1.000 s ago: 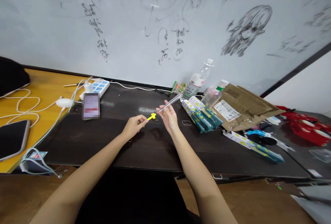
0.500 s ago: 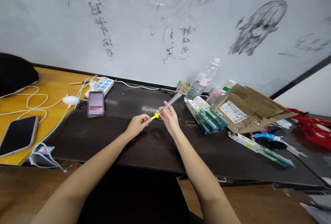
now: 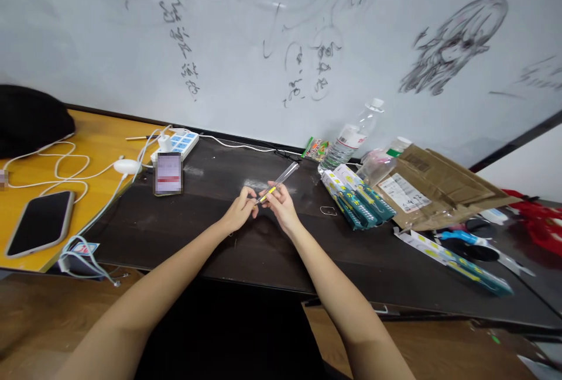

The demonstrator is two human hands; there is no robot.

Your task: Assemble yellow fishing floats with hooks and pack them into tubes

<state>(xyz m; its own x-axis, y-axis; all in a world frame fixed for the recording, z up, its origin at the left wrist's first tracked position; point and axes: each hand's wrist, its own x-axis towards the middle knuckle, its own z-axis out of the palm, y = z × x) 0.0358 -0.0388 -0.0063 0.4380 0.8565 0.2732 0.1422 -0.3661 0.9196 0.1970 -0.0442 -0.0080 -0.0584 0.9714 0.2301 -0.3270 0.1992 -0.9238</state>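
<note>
Above the dark desk my right hand (image 3: 283,209) is closed round a clear narrow plastic sleeve (image 3: 288,173), which slants up to the right. A slim yellow stick-like piece (image 3: 269,194) shows along the sleeve's lower part, seemingly inside it; its exact kind is not clear. At the sleeve's lower left end, my left hand (image 3: 239,211) has its fingertips pinched together. What lies between those fingertips is too small to make out. To the right of my hands a small thin loop (image 3: 328,211) lies on the desk.
Right of my hands stand green-and-white boxes (image 3: 357,198), a water bottle (image 3: 351,137) and a brown paper package (image 3: 439,184). Another long box (image 3: 461,263) lies near scissors-like blue handles (image 3: 461,236). On the left are a power strip (image 3: 187,144), phones (image 3: 41,223) and loose cables.
The yellow piece, held by my left hand outside the sleeve before, now lies along the sleeve near my right fingers. My left fingers have moved to the sleeve's lower end. The view has shifted slightly.
</note>
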